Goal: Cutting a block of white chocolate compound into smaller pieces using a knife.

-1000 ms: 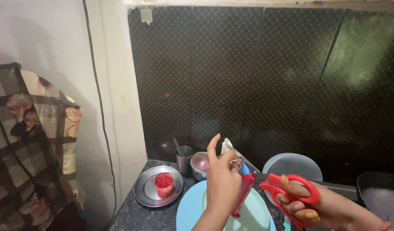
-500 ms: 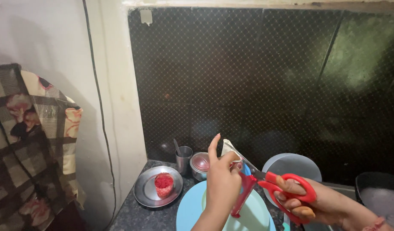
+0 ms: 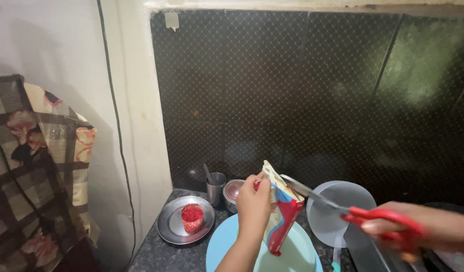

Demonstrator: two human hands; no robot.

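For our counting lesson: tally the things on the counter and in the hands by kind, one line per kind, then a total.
Plates: 3 (steel, blue, grey)
Cups: 2 (red, steel)
Bowl: 1
Packet: 1
Scissors: 1
Total: 8

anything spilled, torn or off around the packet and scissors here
Nothing stands out. The left hand holds the packet upright over the light blue plate, and the right hand has the red-handled scissors at its top corner. No spill shows on the plate, and the steel plate sits flat.
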